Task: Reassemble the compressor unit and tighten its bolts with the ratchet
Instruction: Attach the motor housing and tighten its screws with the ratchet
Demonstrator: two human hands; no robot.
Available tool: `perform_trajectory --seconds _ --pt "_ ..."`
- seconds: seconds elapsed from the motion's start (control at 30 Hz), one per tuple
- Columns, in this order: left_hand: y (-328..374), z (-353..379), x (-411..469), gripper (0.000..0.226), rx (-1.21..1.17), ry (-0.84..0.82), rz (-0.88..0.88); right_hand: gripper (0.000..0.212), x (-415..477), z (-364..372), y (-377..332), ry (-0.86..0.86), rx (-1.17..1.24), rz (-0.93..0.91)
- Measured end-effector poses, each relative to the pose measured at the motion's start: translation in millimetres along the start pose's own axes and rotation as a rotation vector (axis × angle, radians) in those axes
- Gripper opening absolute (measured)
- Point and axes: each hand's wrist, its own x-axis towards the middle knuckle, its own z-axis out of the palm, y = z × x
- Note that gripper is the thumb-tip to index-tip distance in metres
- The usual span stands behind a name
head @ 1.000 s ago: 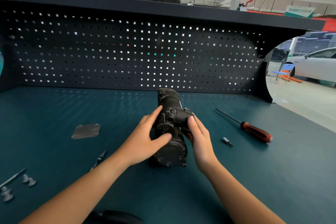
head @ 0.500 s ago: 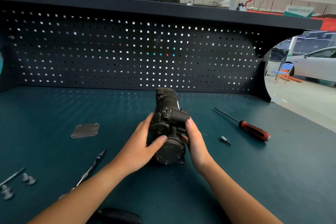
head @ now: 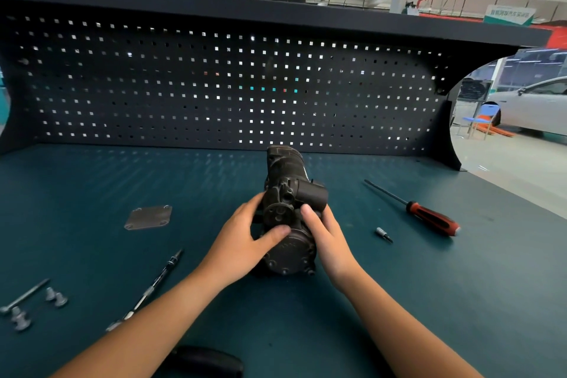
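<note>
Bolts, loose, far left near the front edge of the workbench: a few short ones, with a long thin pin lying beside them. None fitted.

Slim long tool, lying diagonally, its near end hidden under the left forearm. Possibly the ratchet; the head is too small to tell.

Cover plate, flat, grey, holes at the corners. Lies well apart from the compressor, to its left.

Dark rounded object at the bottom edge, unidentified.

Left hand: fingers curled round the compressor's left flank, thumb laid across its near end.

Compressor: black, lying lengthwise at bench centre, near end toward the person, held between both hands.

Right hand: thumb on the upper housing, fingers wrapped behind the right side.

Small bit, then a red-handled screwdriver, both to the right, untouched.

Step in hand, as judged: turning and settling the body so a mating face is presented. Plate and bolts are off, so reassembly is early.

Next move calls for freeing one hand while the other steadies the body, fetching the plate, lining up its holes, starting the bolts by hand, and only then ratcheting.
</note>
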Motion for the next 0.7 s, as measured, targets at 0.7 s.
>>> perform_trajectory --seconds 0.7 --pt "8.0 6.4 -0.4 0.058 0.023 0.042 -0.003 0.015 -0.6 -3.1 0.4 0.111 0.014 -0.067"
